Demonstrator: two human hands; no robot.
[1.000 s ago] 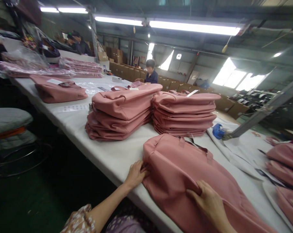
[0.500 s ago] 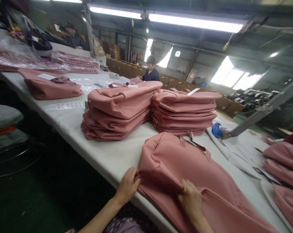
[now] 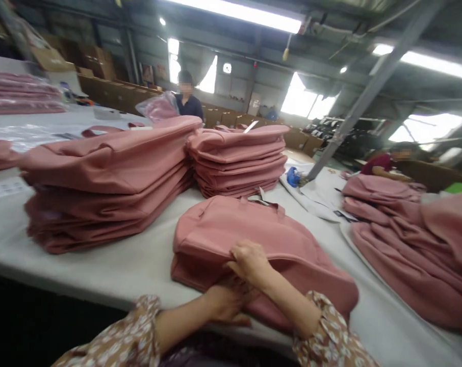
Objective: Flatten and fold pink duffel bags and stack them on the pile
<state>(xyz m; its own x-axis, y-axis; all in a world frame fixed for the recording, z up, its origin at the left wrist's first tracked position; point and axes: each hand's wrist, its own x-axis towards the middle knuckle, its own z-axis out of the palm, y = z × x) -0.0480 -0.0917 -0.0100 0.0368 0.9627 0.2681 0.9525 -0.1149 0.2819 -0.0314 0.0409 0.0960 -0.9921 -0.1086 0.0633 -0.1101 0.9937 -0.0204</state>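
Note:
A pink bag lies on the white-covered table in front of me, its handles on the far side. My right hand has its fingers curled on the bag's front upper edge and pinches the material there. Below and partly behind it, my left hand rests against the bag's lower front side, fingers spread and partly hidden by my right wrist. Two stacks of similar bags stand beyond: a near left stack and a farther stack.
More pink bags are heaped on the right. A slanted metal post rises behind the table, near a blue object. One person is beyond the stacks, another at the far right. Plastic-wrapped bags lie far left.
The view has swung right and closer. The bag now lies straighter along the table edge. My hands have come together, the left moving from the bag's left corner to its front. The far person's wrapped item is raised.

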